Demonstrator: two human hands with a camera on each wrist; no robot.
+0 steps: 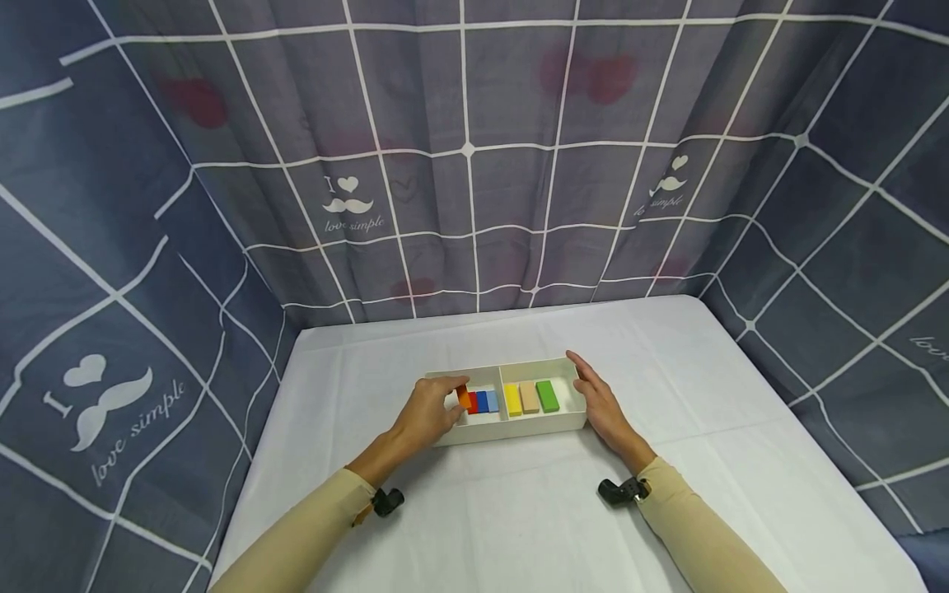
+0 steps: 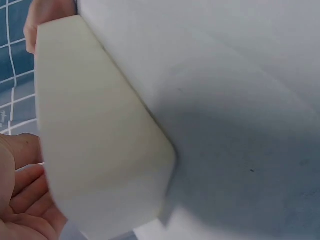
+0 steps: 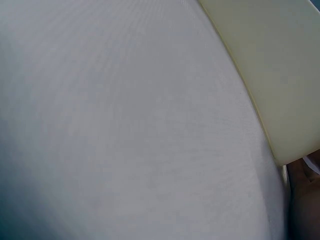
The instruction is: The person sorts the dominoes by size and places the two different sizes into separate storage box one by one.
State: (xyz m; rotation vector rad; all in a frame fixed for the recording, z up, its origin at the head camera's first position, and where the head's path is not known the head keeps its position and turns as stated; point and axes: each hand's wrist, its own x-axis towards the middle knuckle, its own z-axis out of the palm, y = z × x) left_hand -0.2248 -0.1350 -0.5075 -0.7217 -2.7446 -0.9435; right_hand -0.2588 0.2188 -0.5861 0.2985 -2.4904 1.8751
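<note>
A white two-compartment box (image 1: 519, 425) lies on the table, its long front wall facing me. My left hand (image 1: 432, 409) reaches over its left end and pinches an orange block (image 1: 463, 397) between thumb and fingers. Beside that block in the left compartment are a red block (image 1: 473, 403), a blue block (image 1: 482, 402) and a light blue block (image 1: 493, 401). The right compartment holds a yellow block (image 1: 513, 401), a tan block (image 1: 529, 397) and a green block (image 1: 547, 396). My right hand (image 1: 604, 408) grips the box's right end, its thumb at the rim.
A white cloth covers the table (image 1: 504, 511). Dark grey curtains (image 1: 511, 189) with white grid lines stand behind the table and on both sides. Each wrist wears a small black camera, the left one (image 1: 387, 501) and the right one (image 1: 621, 492).
</note>
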